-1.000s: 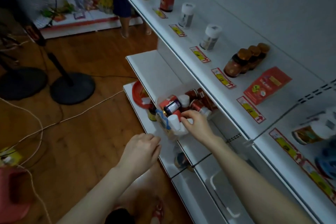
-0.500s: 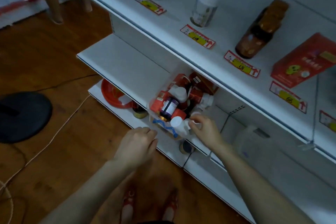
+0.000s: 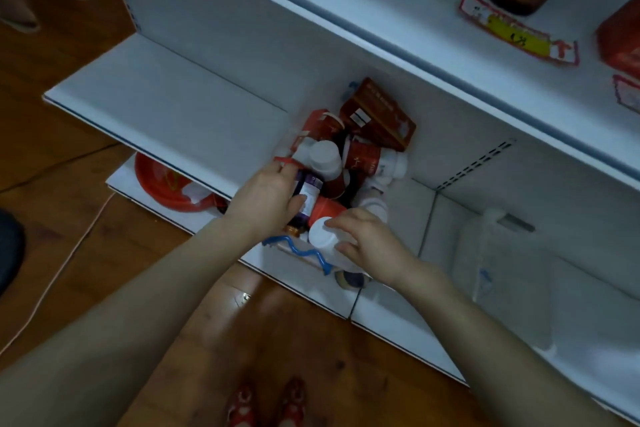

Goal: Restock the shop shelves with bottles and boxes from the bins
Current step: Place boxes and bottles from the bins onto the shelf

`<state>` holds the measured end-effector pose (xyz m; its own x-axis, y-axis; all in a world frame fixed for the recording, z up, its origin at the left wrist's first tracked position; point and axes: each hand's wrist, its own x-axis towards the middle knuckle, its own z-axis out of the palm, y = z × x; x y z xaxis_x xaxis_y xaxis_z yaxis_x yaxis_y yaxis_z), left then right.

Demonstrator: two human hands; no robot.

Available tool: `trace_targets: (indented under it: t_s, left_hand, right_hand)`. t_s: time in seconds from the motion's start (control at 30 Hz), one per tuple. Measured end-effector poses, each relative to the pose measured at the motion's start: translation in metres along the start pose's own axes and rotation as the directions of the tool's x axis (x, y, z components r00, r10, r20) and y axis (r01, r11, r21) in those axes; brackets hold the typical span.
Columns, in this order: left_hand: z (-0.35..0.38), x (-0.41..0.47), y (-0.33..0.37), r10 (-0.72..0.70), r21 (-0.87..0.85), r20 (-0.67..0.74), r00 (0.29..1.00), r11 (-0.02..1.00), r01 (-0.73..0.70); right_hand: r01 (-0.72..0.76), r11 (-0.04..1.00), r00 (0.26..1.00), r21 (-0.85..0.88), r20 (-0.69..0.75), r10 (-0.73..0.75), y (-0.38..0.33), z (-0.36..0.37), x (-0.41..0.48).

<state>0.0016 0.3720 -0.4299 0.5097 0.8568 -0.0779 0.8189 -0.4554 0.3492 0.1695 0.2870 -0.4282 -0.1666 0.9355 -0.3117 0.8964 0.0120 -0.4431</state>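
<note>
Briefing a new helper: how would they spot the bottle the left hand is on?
On the shelving's bottom shelf sits a clear bin crammed with bottles and boxes. At its near left, the left hand grips one bottle: dark purple with a pale label, among red and white neighbours.

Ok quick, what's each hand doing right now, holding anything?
Left hand: grips the dark bottle.
Right hand: holds the white bottle near its cap.

White-capped bottle [image 3: 323,239] tilted, bin [image 3: 298,255] crammed
</note>
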Motion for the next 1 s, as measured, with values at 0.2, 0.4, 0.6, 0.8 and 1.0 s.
trace_targets:
  t_s: [0.2,0.4,0.6,0.8,1.0]
  left_hand:
    - [0.024,0.021,-0.005,-0.036,0.031,0.053,0.998,0.999,0.035]
    - [0.024,0.028,-0.008,-0.021,-0.015,0.064,0.998,1.0,0.022]
    - [0.023,0.029,0.002,-0.042,-0.067,0.054,0.998,0.997,0.045]
    - [0.022,0.025,0.011,-0.082,-0.168,0.008,0.997,0.982,0.083]
    - [-0.004,0.003,0.011,-0.176,-0.365,-0.182,0.967,0.926,0.099]
  right_hand:
    - [-0.024,1.0,0.989,0.015,0.145,0.021,0.007,0.008,0.017]
    - [-0.032,0.996,0.982,0.088,0.191,0.014,0.006,0.004,0.023]
    - [-0.079,0.97,0.996,0.229,0.063,0.066,0.008,0.003,0.012]
    - [-0.07,0.955,0.993,0.289,-0.069,0.094,0.008,0.005,0.001]
    - [-0.113,0.916,0.932,0.386,-0.279,0.232,-0.005,0.001,-0.007]
